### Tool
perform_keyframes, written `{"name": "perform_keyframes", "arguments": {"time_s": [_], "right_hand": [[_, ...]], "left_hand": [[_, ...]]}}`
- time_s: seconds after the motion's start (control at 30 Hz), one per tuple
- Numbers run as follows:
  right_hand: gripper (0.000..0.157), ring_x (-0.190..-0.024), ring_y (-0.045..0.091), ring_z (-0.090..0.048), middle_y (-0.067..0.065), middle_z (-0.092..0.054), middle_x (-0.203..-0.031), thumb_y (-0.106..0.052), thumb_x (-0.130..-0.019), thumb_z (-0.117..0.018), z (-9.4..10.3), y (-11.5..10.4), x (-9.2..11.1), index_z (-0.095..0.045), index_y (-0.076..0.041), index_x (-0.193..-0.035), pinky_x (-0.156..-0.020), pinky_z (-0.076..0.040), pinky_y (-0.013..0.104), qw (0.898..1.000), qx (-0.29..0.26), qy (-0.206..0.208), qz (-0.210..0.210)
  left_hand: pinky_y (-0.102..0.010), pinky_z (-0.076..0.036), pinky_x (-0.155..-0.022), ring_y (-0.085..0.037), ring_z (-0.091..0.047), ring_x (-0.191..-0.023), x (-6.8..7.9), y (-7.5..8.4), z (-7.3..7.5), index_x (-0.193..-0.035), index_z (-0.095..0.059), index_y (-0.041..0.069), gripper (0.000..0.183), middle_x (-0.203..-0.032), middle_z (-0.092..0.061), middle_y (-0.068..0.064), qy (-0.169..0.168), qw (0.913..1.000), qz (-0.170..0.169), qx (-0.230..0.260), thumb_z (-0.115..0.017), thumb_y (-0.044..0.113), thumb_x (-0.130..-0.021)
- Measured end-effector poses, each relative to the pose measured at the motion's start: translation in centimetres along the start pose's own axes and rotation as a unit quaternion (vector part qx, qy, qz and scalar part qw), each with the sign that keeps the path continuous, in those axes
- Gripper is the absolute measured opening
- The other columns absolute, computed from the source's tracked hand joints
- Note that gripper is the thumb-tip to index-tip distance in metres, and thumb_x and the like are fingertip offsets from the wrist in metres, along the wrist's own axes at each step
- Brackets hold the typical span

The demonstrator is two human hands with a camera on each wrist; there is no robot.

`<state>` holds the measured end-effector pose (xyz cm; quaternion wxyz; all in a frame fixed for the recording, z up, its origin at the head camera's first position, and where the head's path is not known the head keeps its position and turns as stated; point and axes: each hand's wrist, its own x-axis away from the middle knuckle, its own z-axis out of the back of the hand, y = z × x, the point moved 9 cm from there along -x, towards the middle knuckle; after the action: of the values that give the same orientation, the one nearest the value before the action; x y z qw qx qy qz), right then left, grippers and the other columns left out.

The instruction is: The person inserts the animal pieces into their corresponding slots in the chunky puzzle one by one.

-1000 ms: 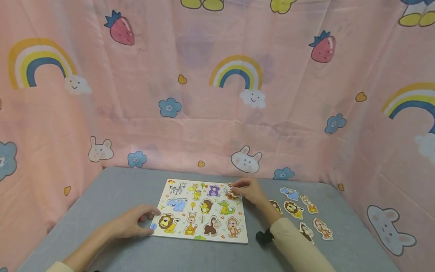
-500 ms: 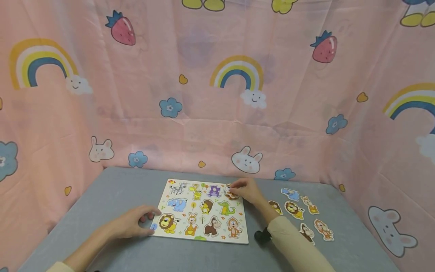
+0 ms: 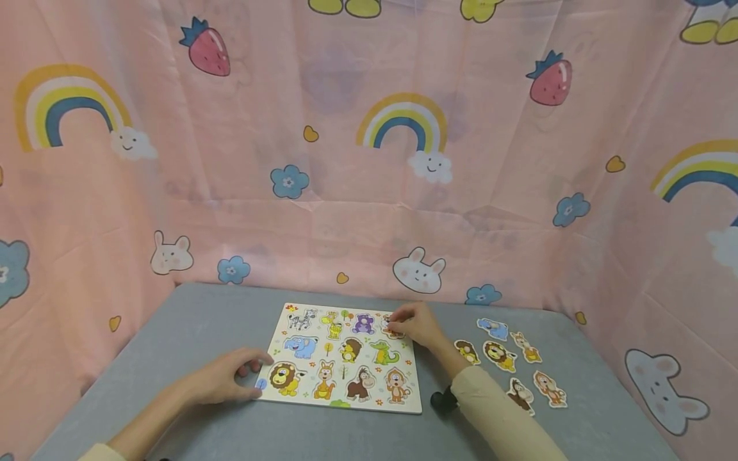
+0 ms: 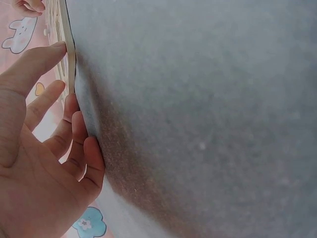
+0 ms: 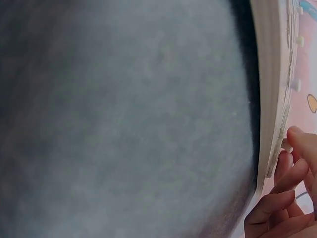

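Observation:
A wooden animal puzzle board lies flat on the grey table. My right hand is over its far right corner, pinching the small knob of an orange-and-white animal puzzle piece. Fingers hide much of that piece; in the right wrist view it lies against the board's top. My left hand touches the near left corner of the board with loosely bent fingers. In the left wrist view its thumb meets the board's edge. Pictures of a zebra, giraffe, elephant, lion and other animals cover the board.
Several loose puzzle pieces lie right of the board, among them an elephant, a lion, a kangaroo, a hedgehog and a monkey. A pink patterned curtain surrounds the table.
The piece under my right hand has turned and settled into the far right corner of the board. My right forearm has shifted slightly left, uncovering more of the hedgehog piece. My left hand stays put.

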<state>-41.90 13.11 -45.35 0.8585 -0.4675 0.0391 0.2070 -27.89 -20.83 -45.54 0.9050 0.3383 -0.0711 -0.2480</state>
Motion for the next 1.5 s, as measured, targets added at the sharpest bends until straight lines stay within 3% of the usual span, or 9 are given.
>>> {"name": "perform_keyframes", "arguments": {"time_s": [0.43,0.83,1.5], "right_hand": [[0.008,-0.065,0.014,-0.06,0.001,-0.067,-0.073,-0.002,-0.083,-0.082,0.06,-0.2,0.06,-0.075,0.001,-0.084,-0.058,-0.047,0.028,1.0,0.019,0.007,-0.005],[0.009,-0.067,0.015,-0.059,0.0,-0.065,-0.071,-0.004,-0.082,-0.084,0.15,0.42,-0.2,-0.075,-0.003,-0.081,-0.059,-0.046,0.031,0.998,0.037,0.017,-0.052],[0.007,-0.063,0.015,-0.058,0.003,-0.068,-0.073,-0.001,-0.083,-0.082,0.3,0.71,-0.03,-0.075,0.0,-0.084,-0.055,-0.044,0.028,0.999,0.019,0.007,-0.047]], "left_hand": [[-0.034,-0.041,-0.075,-0.017,-0.048,-0.087,-0.06,-0.13,-0.08,-0.123,-0.063,0.012,0.049,-0.102,-0.052,0.002,0.0,1.0,-0.008,-0.004,-0.085,0.025,-0.082],[-0.034,-0.042,-0.077,-0.017,-0.048,-0.088,-0.09,-0.07,-0.05,-0.123,-0.063,0.011,0.048,-0.103,-0.052,0.001,0.001,0.9999,-0.01,-0.003,-0.085,0.024,-0.082],[-0.033,-0.041,-0.076,-0.017,-0.047,-0.088,-0.03,0.13,0.05,-0.124,-0.063,0.011,0.048,-0.103,-0.051,0.0,-0.001,1.0,-0.01,0.001,-0.085,0.024,-0.083]]}}
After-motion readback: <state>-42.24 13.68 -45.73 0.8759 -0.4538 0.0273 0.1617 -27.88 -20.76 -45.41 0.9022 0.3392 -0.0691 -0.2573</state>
